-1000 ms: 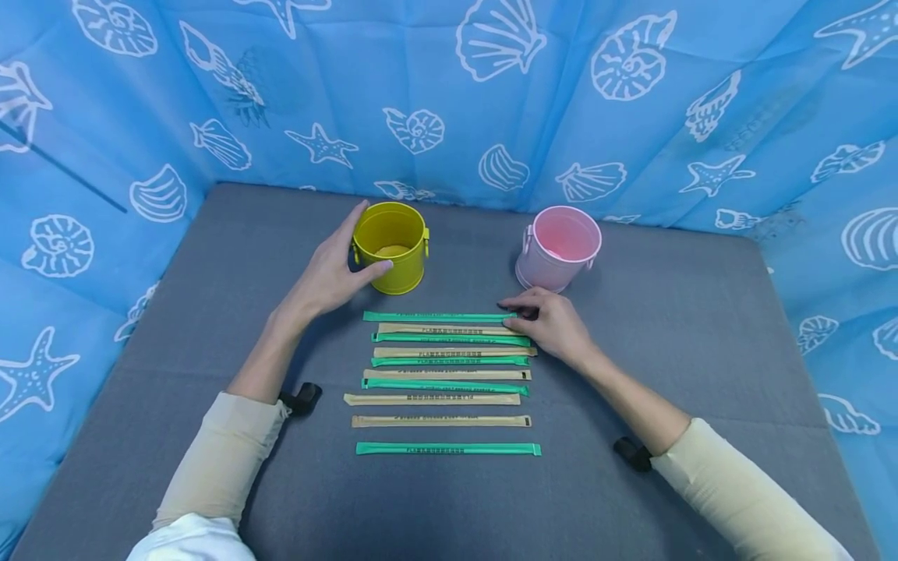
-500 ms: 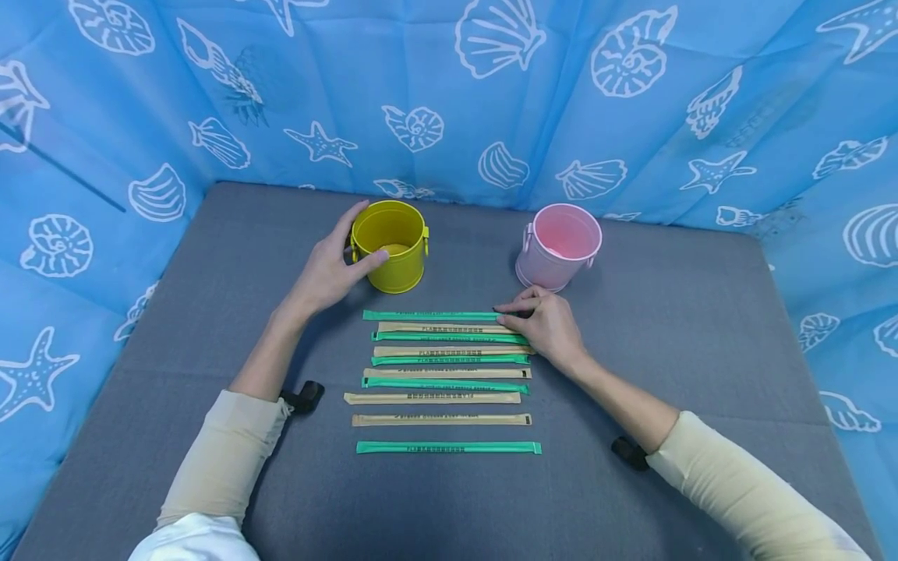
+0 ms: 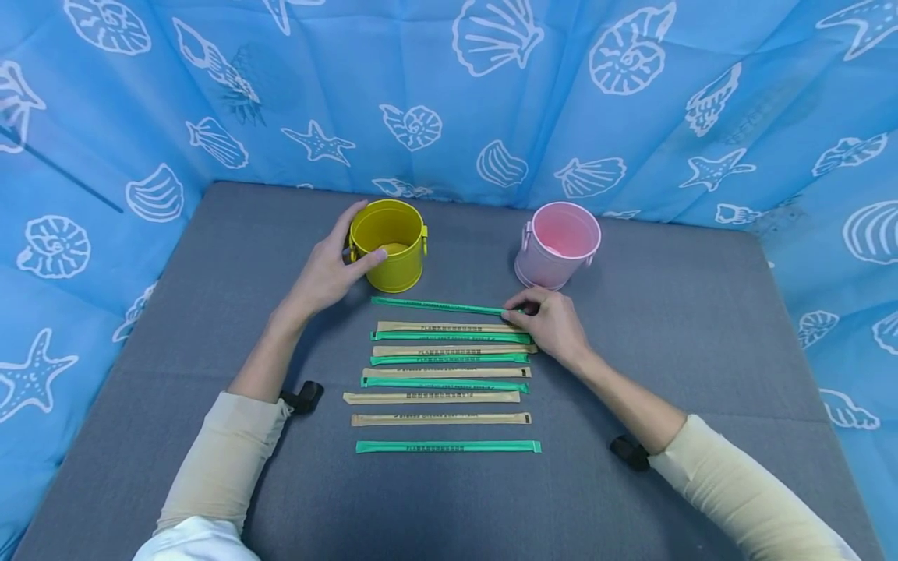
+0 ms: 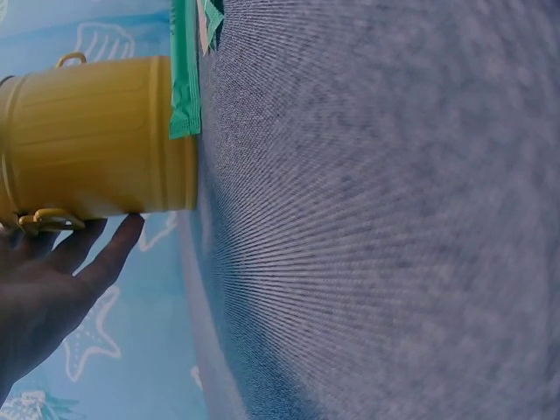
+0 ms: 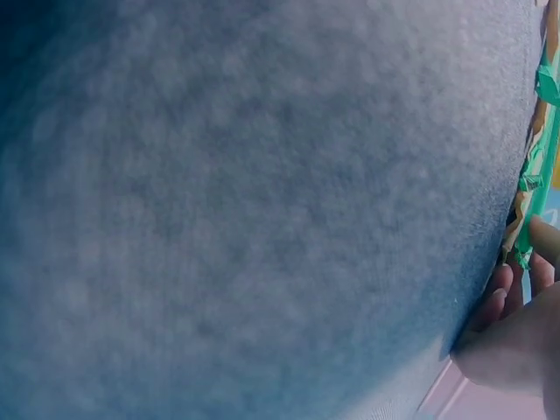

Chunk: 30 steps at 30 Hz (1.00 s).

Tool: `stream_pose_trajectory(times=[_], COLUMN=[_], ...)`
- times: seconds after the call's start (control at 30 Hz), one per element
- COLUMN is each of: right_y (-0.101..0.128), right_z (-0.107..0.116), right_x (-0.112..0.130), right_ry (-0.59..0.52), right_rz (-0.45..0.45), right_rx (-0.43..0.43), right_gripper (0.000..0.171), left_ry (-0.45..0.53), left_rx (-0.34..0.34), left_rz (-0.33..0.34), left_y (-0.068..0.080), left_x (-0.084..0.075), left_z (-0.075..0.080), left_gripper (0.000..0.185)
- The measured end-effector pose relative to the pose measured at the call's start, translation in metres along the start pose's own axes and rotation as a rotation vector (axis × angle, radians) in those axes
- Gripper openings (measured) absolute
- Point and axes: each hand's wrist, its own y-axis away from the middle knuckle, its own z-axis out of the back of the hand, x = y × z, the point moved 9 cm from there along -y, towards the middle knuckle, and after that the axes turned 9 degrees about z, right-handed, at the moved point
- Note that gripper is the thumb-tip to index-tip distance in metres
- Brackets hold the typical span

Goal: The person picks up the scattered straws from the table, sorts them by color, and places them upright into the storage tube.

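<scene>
My right hand (image 3: 554,326) pinches the right end of a green paper-wrapped straw (image 3: 438,305), between thumb and fingers. The straw slants, its left end close in front of the yellow bucket (image 3: 398,273); in the left wrist view this green wrapper (image 4: 185,83) overlaps the bucket's base. Around the bucket's left side lies my left hand (image 3: 324,271), thumb over the front rim and fingers along the side by the handle. Below the held straw, wrapped straws in beige (image 3: 449,328) and green (image 3: 449,337) lie side by side in a row.
A pink bucket (image 3: 550,265) stands at the back right, just beyond my right hand. Separate beige (image 3: 442,419) and green (image 3: 449,446) wrapped straws lie nearer on the grey table (image 3: 631,514). A blue shell-patterned curtain (image 3: 449,78) borders the table's back and sides.
The topmost green straw has been taken hold of at its right end; its left end has shifted up and right, away from the row. My left hand stays at the yellow bucket.
</scene>
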Motion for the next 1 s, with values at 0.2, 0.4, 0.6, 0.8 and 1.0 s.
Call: stream_pose_trajectory(times=[0.2, 0.4, 0.6, 0.8, 1.0], right_y=[0.002, 0.002, 0.004, 0.004, 0.001], right_z=[0.004, 0.010, 0.022, 0.038, 0.060], right_x=[-0.002, 0.001, 0.012, 0.027, 0.049], right_ry=[-0.077, -0.219, -0.312, -0.403, -0.391], right_rz=[-0.025, -0.022, -0.014, 0.000, 0.075], right_rx=[-0.007, -0.033, -0.069, -0.133, -0.156], right_gripper=[0.006, 0.013, 0.019, 0.018, 0.015], left_ry=[0.004, 0.000, -0.013, -0.017, -0.042], left_rx=[0.004, 0.001, 0.000, 0.003, -0.001], left_rz=[0.014, 0.014, 0.017, 0.020, 0.011], left_y=[0.000, 0.000, 0.000, 0.001, 0.000], left_x=[0.002, 0.001, 0.001, 0.001, -0.002], left_z=[-0.002, 0.000, 0.000, 0.000, 0.001], left_gripper=[0.080, 0.081, 0.082, 0.084, 0.084])
